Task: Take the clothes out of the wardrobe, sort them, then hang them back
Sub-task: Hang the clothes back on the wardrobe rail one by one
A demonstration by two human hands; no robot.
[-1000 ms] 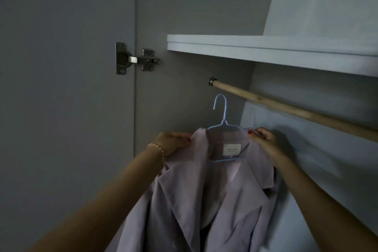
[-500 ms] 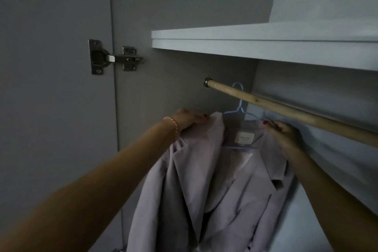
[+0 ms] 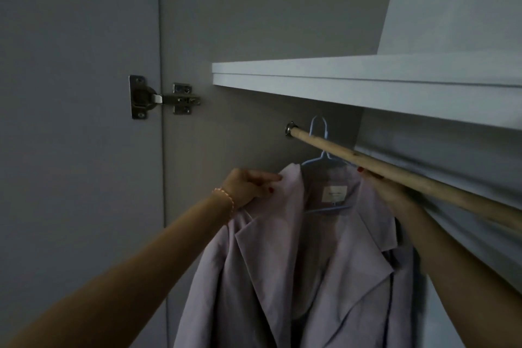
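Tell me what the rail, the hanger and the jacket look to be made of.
Rail: looks like bare wood, a pale tan matte round pole with small dark marks, ending in a shiny metal socket.
Hanger: light blue, thin and smooth; plastic or coated wire, I cannot tell which.
Jacket: woven cloth, pale lilac, matte, with soft folds and a sewn-in label; the fibre cannot be told.

A metal door hinge (image 3: 162,97) sits at the left, joining a grey door panel (image 3: 76,121) to the side wall. A thin beaded bracelet (image 3: 226,198) circles one wrist.
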